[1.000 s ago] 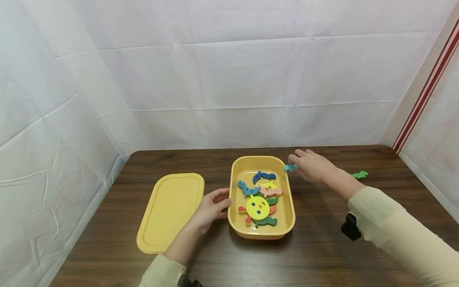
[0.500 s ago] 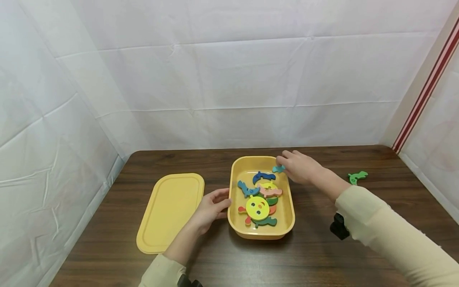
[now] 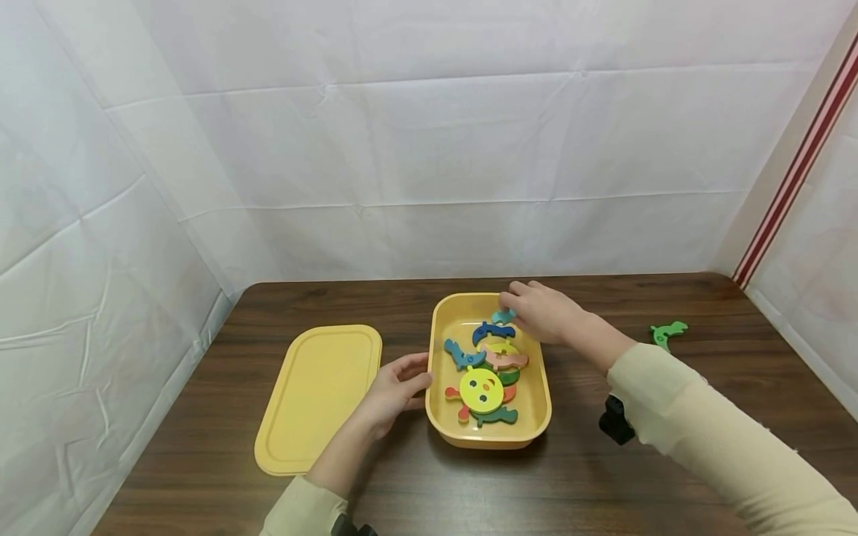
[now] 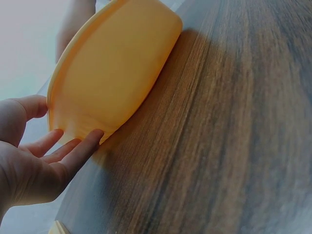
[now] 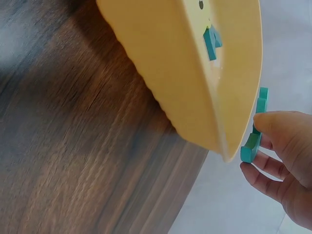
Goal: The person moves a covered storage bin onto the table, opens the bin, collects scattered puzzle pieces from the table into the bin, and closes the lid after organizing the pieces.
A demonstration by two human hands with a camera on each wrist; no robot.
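My right hand [image 3: 544,312] pinches a turquoise wavy-edged toy piece [image 5: 255,129] between thumb and fingers. It holds the piece over the far right part of a yellow plastic box [image 3: 436,417]. Inside the box lie several flat coloured pieces: a yellow smiling face disc [image 3: 481,391], a dark blue piece [image 3: 492,332], a mid-blue one [image 3: 462,354], a pink one [image 3: 506,359] and a dark green one [image 3: 496,415]. At the box's left side rests my left hand [image 3: 392,391]; in the left wrist view its fairly straight fingers touch the outer wall and the thumb meets the rim.
A yellow lid [image 3: 320,398] lies flat on the dark wooden table [image 3: 576,476], left of the box. One bright green piece [image 3: 666,333] sits on the table to the right. White sheeting [image 3: 429,164] hangs behind the table and along both sides.
My right hand has moved left, bringing the turquoise piece from the right rim to over the box. The green piece on the table has come out from behind the arm. My left hand stays put.
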